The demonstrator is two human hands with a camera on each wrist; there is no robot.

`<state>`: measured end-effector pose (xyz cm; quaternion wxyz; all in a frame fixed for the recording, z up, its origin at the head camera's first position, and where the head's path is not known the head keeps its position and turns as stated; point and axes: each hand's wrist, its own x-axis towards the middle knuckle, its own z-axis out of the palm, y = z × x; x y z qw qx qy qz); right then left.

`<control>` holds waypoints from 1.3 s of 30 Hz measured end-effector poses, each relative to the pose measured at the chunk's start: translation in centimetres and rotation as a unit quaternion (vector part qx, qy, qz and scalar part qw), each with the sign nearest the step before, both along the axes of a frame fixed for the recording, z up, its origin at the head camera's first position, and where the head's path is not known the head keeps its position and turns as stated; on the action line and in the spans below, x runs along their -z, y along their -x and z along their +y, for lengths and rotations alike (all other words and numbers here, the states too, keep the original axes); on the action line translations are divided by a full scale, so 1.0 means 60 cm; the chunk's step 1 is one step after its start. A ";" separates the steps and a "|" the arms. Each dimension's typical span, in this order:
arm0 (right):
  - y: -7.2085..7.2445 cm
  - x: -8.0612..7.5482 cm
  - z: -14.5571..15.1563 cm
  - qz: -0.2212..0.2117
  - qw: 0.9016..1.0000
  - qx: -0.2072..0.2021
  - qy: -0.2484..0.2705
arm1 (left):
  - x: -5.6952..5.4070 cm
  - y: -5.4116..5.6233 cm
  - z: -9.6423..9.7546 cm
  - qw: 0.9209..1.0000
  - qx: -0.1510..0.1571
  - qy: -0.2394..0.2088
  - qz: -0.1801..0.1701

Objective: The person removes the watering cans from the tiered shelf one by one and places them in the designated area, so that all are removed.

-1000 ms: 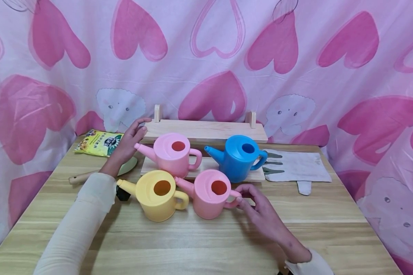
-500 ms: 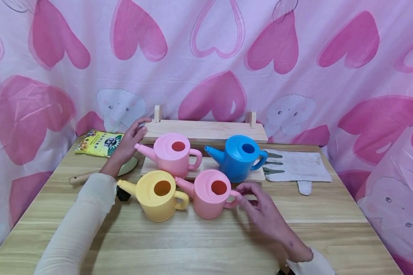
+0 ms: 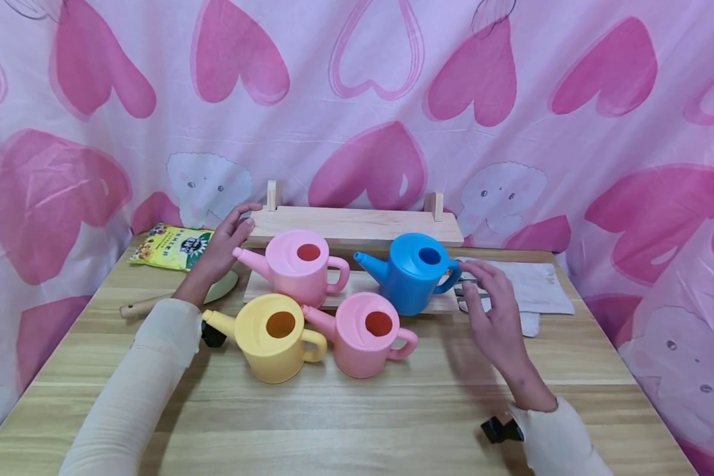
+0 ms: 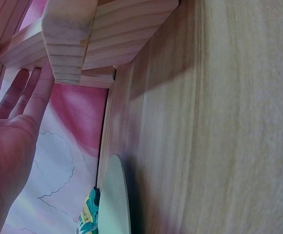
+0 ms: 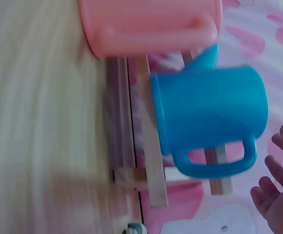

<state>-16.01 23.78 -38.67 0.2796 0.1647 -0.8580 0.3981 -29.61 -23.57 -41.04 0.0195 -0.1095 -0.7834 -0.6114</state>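
Note:
My left hand [image 3: 217, 248] rests with extended fingers at the left end of the wooden shelf's upper board [image 3: 357, 225]. In the left wrist view, those fingers [image 4: 36, 97] reach up alongside the shelf wood. A blue watering can [image 3: 413, 274] and a pink watering can [image 3: 297, 271] sit on the lower board [image 3: 357, 284], spouts to the left. In front stand a yellow watering can [image 3: 268, 344] and a second pink watering can [image 3: 365, 337]. My right hand [image 3: 500, 317] is beside the blue can's handle, fingers spread; the right wrist view shows a gap between fingers and handle [image 5: 214, 168].
A yellow printed packet [image 3: 169, 248] lies at the back left of the table. Near it is a trowel with a wooden handle [image 3: 143, 307] and pale green blade. At right lies a pale cloth item [image 3: 541, 287], partly behind my right hand. A heart-patterned curtain [image 3: 363, 79] hangs behind.
My right hand has left the front pink can's handle and moved up and right to beside the blue can's handle. The left hand and all the cans have stayed put.

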 end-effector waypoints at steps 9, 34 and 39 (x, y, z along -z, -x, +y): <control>0.044 0.005 0.015 -0.077 0.997 -0.004 0.028 | 0.001 0.002 -0.002 1.000 0.006 -0.001 0.006; 0.056 0.004 0.011 -0.179 0.979 -0.042 0.088 | 0.002 0.003 -0.001 1.000 -0.003 0.004 -0.001; 0.056 0.004 0.012 -0.170 0.981 -0.044 0.082 | 0.001 0.002 -0.001 1.000 -0.004 0.009 -0.003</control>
